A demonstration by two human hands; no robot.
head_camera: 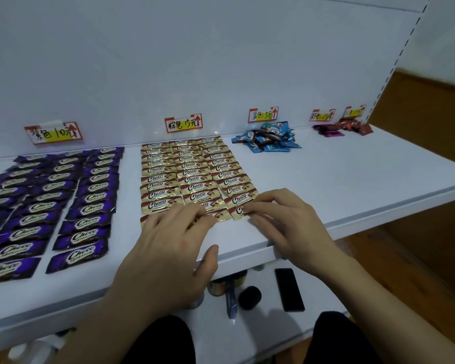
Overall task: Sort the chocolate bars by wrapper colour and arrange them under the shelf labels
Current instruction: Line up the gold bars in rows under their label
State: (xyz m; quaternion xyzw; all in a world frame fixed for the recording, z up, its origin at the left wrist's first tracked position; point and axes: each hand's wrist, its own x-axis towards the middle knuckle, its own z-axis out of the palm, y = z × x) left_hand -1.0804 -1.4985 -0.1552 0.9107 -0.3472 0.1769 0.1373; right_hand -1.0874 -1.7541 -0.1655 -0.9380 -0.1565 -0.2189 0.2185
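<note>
Gold-brown chocolate bars point(192, 174) lie in three neat columns on the white shelf point(326, 179) under the middle label point(183, 124). My left hand point(168, 240) rests flat on the front bars of the left and middle columns, fingers spread. My right hand point(281, 216) touches the front bar of the right column point(237, 211) with its fingertips. Purple bars point(63, 195) fill three columns at the left under their label point(53, 133). A loose pile of blue bars point(269, 140) sits under the blue label point(263, 114).
Small heaps of pink bars point(329, 131) and red bars point(355, 126) lie at the far right under two labels. On the lower shelf sit a black phone point(289, 289), a black round object point(250, 297), a blue pen point(231, 300) and some cans.
</note>
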